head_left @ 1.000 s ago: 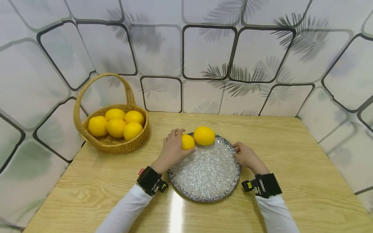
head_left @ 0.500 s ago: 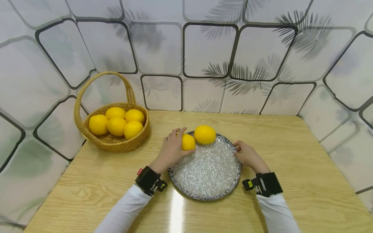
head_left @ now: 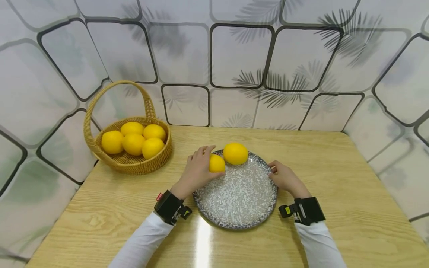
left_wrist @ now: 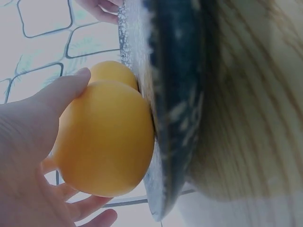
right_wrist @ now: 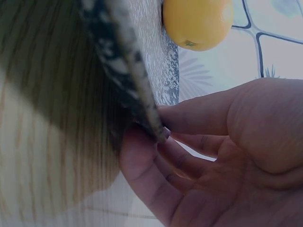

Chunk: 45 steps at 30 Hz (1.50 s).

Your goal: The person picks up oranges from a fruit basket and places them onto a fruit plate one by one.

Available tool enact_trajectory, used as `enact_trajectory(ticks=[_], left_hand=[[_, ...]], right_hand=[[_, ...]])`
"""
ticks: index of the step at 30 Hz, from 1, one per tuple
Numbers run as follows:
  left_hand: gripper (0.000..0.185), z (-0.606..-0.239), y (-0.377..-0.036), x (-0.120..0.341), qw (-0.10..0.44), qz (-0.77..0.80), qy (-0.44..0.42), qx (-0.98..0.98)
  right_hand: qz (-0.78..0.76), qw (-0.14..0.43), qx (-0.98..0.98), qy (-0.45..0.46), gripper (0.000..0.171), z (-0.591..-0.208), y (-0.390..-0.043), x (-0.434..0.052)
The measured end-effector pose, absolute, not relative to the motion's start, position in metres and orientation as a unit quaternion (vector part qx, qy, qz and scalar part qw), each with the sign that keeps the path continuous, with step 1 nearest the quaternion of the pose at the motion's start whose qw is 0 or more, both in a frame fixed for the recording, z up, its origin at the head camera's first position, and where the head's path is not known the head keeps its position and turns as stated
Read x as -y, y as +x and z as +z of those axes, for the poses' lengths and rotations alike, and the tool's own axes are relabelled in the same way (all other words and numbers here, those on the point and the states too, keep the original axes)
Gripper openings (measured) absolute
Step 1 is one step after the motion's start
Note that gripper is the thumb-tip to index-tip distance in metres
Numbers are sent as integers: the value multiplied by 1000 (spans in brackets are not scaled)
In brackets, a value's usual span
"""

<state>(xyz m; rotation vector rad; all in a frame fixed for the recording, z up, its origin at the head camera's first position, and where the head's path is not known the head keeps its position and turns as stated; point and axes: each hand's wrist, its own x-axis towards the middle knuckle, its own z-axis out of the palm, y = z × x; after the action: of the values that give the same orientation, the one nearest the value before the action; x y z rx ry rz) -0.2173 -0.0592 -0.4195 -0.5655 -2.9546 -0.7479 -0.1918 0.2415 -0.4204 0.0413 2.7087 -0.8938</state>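
A pale wooden surface (head_left: 335,178) fills the lower half of the head view, backed by a wall panel (head_left: 234,56) printed with rounded dark outlines and grey palm fronds. Near the middle of the surface lies a round speckled plate (head_left: 236,197), dark at its rim and white-flecked across its face. At the far left corner stands a woven basket (head_left: 134,165) with a tall arched handle, well apart from the plate; five yellow fruits (head_left: 134,140) lie heaped inside it.

On the far part of the plate rests a yellow lemon (head_left: 235,153). Just beside it, at the plate's far left edge, sits a second lemon (head_left: 216,163), touching the first or nearly so. The left hand (head_left: 197,171) holds this second lemon: its fingers are curled over the fruit from the left side, and the left wrist view shows the fruit cupped in the palm and pressed against the plate's rim, with the thumb lying along its top.

The right hand (head_left: 285,178) is at the plate's right edge. In the right wrist view its fingers (right_wrist: 199,116) pinch the rim, one above and the others tucked beneath it. White sleeves (head_left: 144,242) and dark wrist-worn bands (head_left: 169,207) cover both forearms.
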Motion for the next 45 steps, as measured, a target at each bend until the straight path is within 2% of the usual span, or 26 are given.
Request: enact_trajectory(ticks=[15, 22, 29, 45], left_hand=[[93, -412, -210, 62, 26, -238, -194, 951], [90, -404, -207, 66, 47, -227, -203, 951], [80, -400, -209, 72, 57, -243, -183, 951], [79, -397, -210, 87, 63, -237, -162, 956]], right_hand=[[-314, 151, -937, 10, 43, -420, -189, -240], [-319, 156, -935, 14, 43, -420, -190, -241], [-316, 153, -936, 11, 43, -419, -189, -241], [-319, 152, -935, 15, 42, -418, -189, -240]])
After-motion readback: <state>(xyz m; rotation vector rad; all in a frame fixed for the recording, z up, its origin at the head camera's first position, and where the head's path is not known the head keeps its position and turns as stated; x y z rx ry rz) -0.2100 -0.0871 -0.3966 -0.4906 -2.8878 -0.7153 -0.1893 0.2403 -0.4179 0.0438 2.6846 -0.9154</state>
